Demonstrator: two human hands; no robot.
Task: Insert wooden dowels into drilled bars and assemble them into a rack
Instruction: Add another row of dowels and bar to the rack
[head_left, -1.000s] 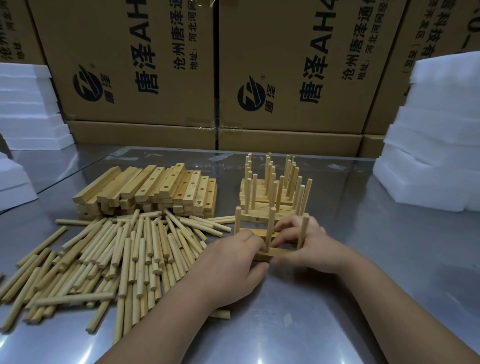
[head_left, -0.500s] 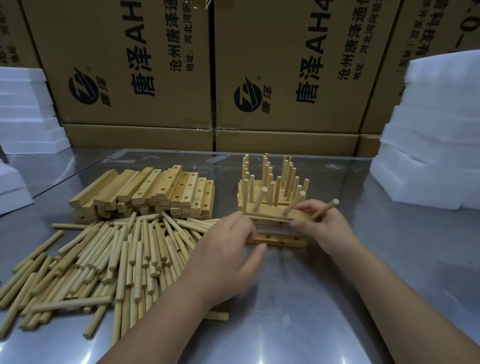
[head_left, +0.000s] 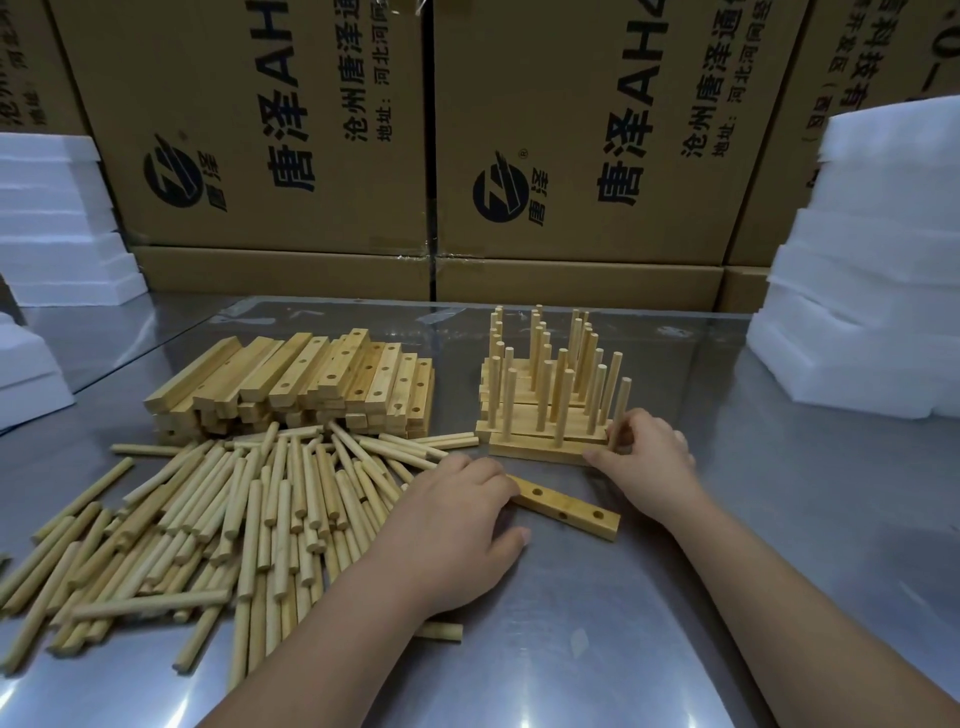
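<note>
Parking the dowelled bar (head_left: 545, 448) against the near side of the finished stack (head_left: 540, 384) looks like the step in hand. The right hand (head_left: 647, 460) pinches its right end, thumb on the near face, fingers curled round by the end dowel. The left hand (head_left: 457, 525) lies over the left end of an empty drilled bar (head_left: 569, 508), which sits flat on the tabletop (head_left: 727, 597) just near of the stack. Its fingers are bent down over the bar with the thumb splayed out, and I honestly can't tell if it's gripped. My two cents: keep the dowelled bar level and snug so its uprights don't tangle with the neighbours, and let go gently. The empty bar is already holes-up, so feed it from the loose dowels (head_left: 234, 519) on the left. Spare bars (head_left: 311, 379) sit just beyond that pile.
</note>
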